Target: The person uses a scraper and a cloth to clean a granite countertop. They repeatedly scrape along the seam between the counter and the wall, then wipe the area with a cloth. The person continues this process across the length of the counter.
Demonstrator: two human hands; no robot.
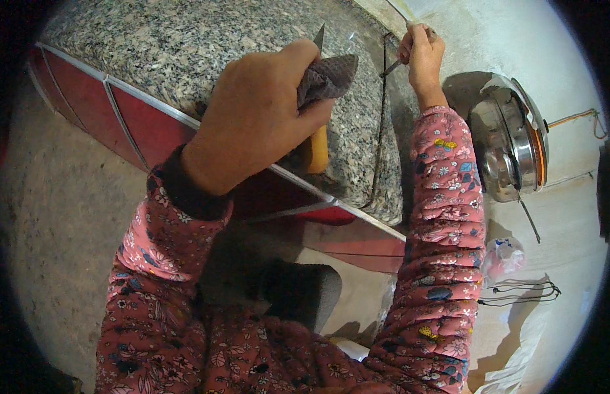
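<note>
My left hand [258,111] is closed around a crumpled dark grey cloth [329,81], above a speckled granite counter [152,47]. A pointed metal blade [320,38] sticks out past the thumb side. Below the hand shows a yellow handle-like piece [318,150]; whether it joins the blade is hidden by the hand and cloth. Farther off, by the wall, my right hand [424,56] grips a slim tool [392,67] with a metal end pointing at the counter's back edge. A brownish end shows beyond the knuckles; the tool's kind is unclear.
Shiny metal pans [502,143] hang on the pale wall [556,207] right of my right forearm. Lower hang a clear plastic bag [504,258] and dark cords [524,293]. A metal strip [305,184] edges the red counter front [152,128]. A dark rounded object [305,290] stands below.
</note>
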